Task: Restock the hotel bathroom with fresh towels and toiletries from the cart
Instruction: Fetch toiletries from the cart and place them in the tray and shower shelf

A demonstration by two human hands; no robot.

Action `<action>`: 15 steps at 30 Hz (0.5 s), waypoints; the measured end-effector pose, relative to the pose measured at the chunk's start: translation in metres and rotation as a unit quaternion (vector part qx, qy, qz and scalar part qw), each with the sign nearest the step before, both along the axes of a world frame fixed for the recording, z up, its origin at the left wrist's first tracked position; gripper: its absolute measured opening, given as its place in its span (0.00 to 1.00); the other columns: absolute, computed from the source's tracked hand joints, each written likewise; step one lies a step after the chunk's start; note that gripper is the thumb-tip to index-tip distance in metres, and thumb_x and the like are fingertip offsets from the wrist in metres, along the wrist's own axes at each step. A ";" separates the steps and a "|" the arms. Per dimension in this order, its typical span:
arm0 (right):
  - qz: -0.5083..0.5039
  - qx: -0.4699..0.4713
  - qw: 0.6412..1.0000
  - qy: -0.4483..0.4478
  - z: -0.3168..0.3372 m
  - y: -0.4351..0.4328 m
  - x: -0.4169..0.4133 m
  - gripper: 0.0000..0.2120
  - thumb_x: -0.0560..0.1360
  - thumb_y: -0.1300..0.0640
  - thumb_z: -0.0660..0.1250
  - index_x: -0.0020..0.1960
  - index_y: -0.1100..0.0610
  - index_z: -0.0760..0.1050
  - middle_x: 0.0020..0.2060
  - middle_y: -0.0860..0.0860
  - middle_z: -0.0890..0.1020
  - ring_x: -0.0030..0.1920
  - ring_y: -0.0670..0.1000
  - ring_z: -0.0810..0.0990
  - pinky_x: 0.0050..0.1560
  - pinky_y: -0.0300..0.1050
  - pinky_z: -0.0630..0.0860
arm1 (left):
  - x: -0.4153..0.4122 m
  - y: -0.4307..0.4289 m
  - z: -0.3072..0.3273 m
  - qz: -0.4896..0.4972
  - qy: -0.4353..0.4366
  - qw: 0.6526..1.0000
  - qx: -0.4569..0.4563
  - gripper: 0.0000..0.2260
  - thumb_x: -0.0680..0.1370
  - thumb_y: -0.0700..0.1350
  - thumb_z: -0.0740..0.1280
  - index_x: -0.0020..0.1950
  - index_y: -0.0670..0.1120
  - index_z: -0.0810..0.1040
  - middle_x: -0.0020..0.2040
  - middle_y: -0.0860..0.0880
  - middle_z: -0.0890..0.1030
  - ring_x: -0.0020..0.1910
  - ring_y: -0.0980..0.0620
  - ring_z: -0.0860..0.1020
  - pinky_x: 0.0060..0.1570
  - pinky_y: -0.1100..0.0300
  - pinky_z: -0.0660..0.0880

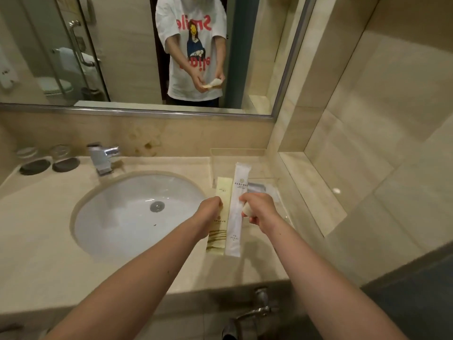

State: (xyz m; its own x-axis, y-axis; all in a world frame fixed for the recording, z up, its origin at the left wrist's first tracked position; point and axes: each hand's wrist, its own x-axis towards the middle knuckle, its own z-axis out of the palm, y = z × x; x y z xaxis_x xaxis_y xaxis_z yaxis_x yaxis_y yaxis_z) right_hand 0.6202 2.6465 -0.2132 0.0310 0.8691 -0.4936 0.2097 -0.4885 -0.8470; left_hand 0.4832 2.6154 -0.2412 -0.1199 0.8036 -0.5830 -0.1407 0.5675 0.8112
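My left hand [211, 212] grips a long cream-yellow toiletry packet [219, 236] with brown stripes at its near end. My right hand [257, 209] holds a long white wrapped packet [235, 224] and also has a small white wrapped item [245, 210] tucked under its fingers. Both packets hang over the beige counter [49, 217], just right of the sink. Behind them stands a clear acrylic tray [239, 153] with a flat plastic-wrapped item [259, 187] in it.
The white oval sink [117, 217] fills the counter's middle, with a chrome faucet [103, 157] behind it. Two upturned glasses on dark coasters [49, 160] sit at the back left. A mirror [73, 45] spans the wall; a tiled ledge [311, 190] runs along the right.
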 end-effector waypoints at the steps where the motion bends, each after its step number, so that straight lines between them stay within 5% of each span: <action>1: 0.007 0.002 1.000 -0.004 0.001 0.018 0.004 0.07 0.72 0.62 0.68 0.50 0.60 0.80 0.38 0.55 0.81 0.26 0.51 0.75 0.25 0.38 0.64 | 0.006 0.017 0.001 0.005 0.002 1.000 -0.001 0.06 0.73 0.40 0.56 0.48 0.45 0.69 0.43 0.44 0.68 0.43 0.46 0.66 0.44 0.51 0.65; 7: 0.032 0.014 0.999 -0.023 -0.001 0.104 0.024 0.04 0.73 0.63 0.67 0.41 0.57 0.80 0.36 0.54 0.81 0.26 0.52 0.75 0.22 0.36 0.64 | 0.030 0.088 0.001 0.026 0.023 0.999 0.010 0.10 0.74 0.35 0.54 0.45 0.43 0.73 0.38 0.46 0.72 0.36 0.47 0.69 0.36 0.57 0.67; 15: 0.009 0.074 0.996 -0.050 -0.015 0.164 0.037 0.06 0.74 0.61 0.65 0.42 0.58 0.80 0.37 0.51 0.83 0.31 0.50 0.76 0.22 0.35 0.67 | 0.038 0.146 -0.022 -0.007 0.036 0.998 0.044 0.20 0.78 0.33 0.57 0.62 0.51 0.78 0.48 0.48 0.83 0.39 0.50 0.82 0.33 0.59 0.79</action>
